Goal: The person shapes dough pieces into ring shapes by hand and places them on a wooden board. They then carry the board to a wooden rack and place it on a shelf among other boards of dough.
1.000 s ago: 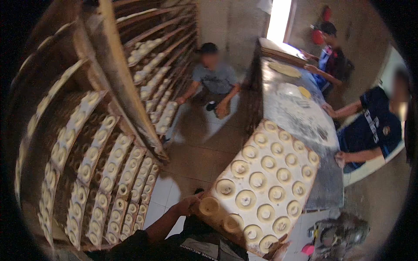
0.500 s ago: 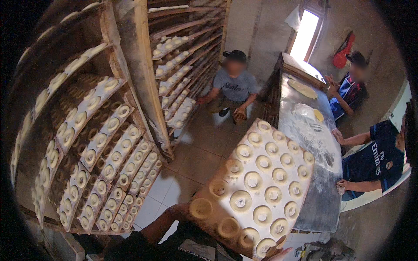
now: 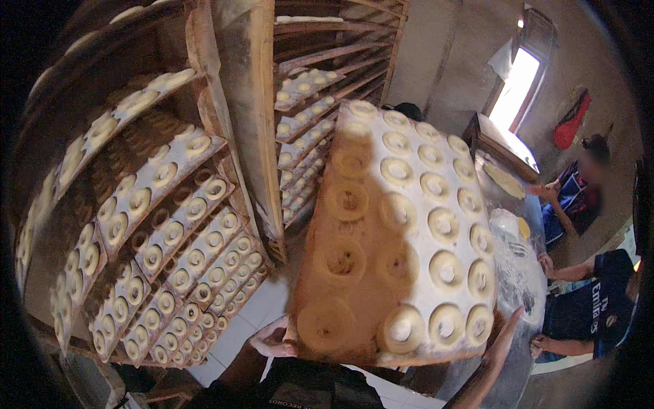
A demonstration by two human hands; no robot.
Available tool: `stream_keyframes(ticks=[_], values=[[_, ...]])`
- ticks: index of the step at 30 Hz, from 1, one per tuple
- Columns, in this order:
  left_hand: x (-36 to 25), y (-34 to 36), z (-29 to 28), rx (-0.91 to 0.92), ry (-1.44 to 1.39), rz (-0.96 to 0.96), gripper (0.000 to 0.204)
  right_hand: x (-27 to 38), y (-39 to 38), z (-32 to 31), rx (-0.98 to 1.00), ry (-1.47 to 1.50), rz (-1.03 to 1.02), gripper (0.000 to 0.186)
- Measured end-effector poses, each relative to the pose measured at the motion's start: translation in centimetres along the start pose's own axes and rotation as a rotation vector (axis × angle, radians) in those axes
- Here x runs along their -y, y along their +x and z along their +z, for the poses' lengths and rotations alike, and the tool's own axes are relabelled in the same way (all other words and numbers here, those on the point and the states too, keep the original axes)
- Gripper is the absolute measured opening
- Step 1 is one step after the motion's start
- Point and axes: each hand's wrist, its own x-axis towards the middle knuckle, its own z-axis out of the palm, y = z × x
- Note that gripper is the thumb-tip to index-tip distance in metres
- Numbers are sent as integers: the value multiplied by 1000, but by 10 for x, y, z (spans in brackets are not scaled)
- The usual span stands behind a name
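A wide floured board (image 3: 370,294) is held up in front of me, its near left part in shadow. Rows of raw dough rings (image 3: 446,256) cover it. My left hand (image 3: 272,339) grips the board at its near left corner, with fingers partly hidden beneath. At the near right corner, my right hand (image 3: 499,341) supports the side, one finger stretched along the edge and the others out of sight under the board.
A wooden rack (image 3: 267,123) with boards of dough rings (image 3: 163,175) fills the left side. On the right, a floury worktable (image 3: 514,262) has two people beside it, one in a dark jersey (image 3: 575,307). Behind the board, a dark cap (image 3: 407,110) shows.
The board has swung upright and leftward, rising away from the worktable, and now hides most of the person crouching by the rack. Both my hands now show more clearly at its near corners.
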Motion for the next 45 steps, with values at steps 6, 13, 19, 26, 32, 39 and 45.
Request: stream_keyframes(ticks=[6, 13, 19, 26, 32, 39, 45], values=[[-94, 71, -31, -254, -154, 171, 73, 64, 127, 92, 250, -189, -52, 97], [-171, 152, -81, -350, -264, 400, 81, 107, 233, 193, 265, -100, -159, 95], [-197, 204, -119, -505, -274, 434, 90, 132, 336, 287, 452, -95, -194, 101], [-184, 288, -182, -768, -189, 609, 90, 129, 483, 409, 553, -275, -55, 96], [-210, 367, -227, -1071, 65, 664, 86, 108, 612, 521, 756, -275, 18, 90], [-239, 407, -290, -1435, 94, 833, 66, 115, 621, 668, 896, 2, -91, 75], [-237, 415, -317, -1817, 140, 839, 29, 103, 644, 740, 1018, 47, -119, 65]])
